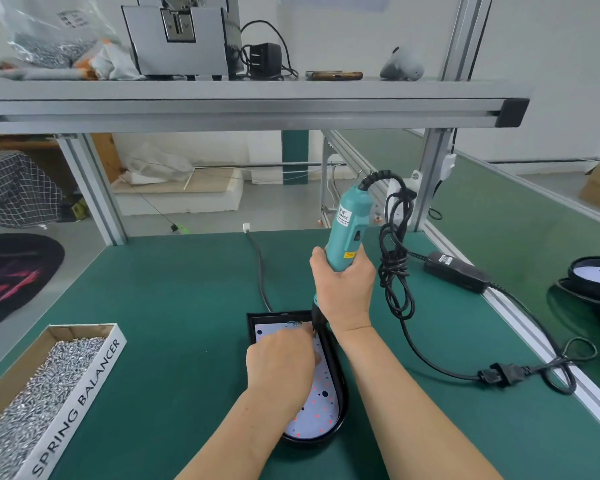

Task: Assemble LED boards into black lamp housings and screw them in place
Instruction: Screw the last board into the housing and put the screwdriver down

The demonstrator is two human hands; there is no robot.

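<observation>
At lower centre of the frame my right hand [343, 289] grips the teal electric screwdriver [347, 230] upright over the black lamp housing [340, 403], where my left hand [281, 358], fingers curled, presses on the white LED board [317, 410] beside the bit.

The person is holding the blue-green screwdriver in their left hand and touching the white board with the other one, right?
Not quite. The head view shows the right hand gripping the blue-green screwdriver, while the left hand rests on the white board inside the black housing.
</observation>
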